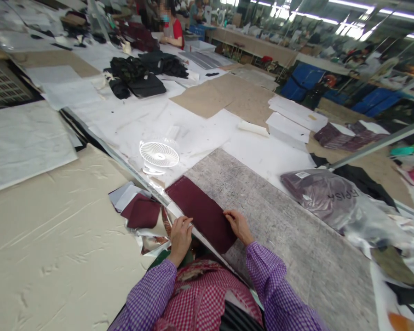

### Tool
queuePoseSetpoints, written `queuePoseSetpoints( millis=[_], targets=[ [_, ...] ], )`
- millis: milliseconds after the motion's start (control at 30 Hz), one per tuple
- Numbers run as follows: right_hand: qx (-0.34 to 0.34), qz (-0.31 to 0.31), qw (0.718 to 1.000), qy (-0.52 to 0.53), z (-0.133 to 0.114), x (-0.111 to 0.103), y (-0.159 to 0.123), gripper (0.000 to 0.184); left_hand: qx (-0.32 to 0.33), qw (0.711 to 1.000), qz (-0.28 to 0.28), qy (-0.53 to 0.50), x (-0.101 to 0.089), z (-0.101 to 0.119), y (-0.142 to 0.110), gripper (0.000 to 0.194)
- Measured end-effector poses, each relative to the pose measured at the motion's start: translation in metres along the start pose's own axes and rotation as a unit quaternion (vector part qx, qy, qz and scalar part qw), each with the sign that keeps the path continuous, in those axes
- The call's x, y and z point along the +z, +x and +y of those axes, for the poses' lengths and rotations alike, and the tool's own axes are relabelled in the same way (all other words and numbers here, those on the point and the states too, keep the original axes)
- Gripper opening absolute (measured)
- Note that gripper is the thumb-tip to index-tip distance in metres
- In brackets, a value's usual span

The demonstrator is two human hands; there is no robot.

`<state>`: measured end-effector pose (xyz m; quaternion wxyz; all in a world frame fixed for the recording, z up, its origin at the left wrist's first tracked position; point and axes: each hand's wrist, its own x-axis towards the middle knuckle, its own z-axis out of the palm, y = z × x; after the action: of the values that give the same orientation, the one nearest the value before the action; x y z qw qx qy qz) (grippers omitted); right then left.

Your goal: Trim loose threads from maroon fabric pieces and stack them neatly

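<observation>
A rectangular piece of maroon fabric (202, 214) lies flat on a mottled grey board (276, 230), along the table's near edge. My right hand (239, 226) pinches its right edge between thumb and fingers. On the opposite side, my left hand (181, 236) is at the table's edge with fingers bent and drawn together. Its fingertips meet the fabric's near edge, but whether anything is between them is hidden. Just left of that hand is a loose pile of maroon, grey and shiny scraps (143, 211).
A white fan (158, 154) stands beyond the fabric. Dark folded cloth (138, 78) lies farther back. At right are a clear plastic bag of maroon material (317, 193) and stacked maroon pieces (334, 134). A slanting metal bar (379, 145) crosses there. A person in red (175, 34) works across the table.
</observation>
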<state>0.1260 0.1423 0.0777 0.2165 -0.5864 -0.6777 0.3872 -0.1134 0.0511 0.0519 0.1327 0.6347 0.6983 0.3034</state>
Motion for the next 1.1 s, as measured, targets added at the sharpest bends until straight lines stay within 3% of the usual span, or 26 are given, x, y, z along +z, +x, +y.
queuePoseSetpoints(
  millis=[167,333,567,800,933,1100],
  targets=[
    [-0.095,-0.018,0.994,-0.055,-0.010,0.007,-0.014,0.022,0.033,0.999,-0.017,0.030,-0.007,0.007,0.001,0.027],
    [-0.159,-0.032,0.980,-0.118,-0.022,0.029,-0.034,0.021,0.107,0.992,-0.043,0.057,-0.013,0.023,0.005,0.031],
    [-0.152,0.000,0.969,-0.197,-0.026,0.046,-0.043,0.022,0.177,0.975,-0.116,0.067,-0.003,0.032,0.000,0.038],
    [-0.173,0.034,0.937,-0.302,-0.040,0.083,-0.020,0.048,0.166,0.972,-0.155,0.051,-0.006,0.031,0.004,0.040],
    [-0.163,0.038,0.926,-0.339,-0.028,0.088,-0.025,0.054,0.147,0.974,-0.169,0.038,-0.006,0.028,0.002,0.043],
    [-0.138,0.092,0.918,-0.360,0.018,0.073,-0.049,0.065,0.155,0.972,-0.175,-0.015,-0.003,0.022,-0.003,0.044]
  ],
)
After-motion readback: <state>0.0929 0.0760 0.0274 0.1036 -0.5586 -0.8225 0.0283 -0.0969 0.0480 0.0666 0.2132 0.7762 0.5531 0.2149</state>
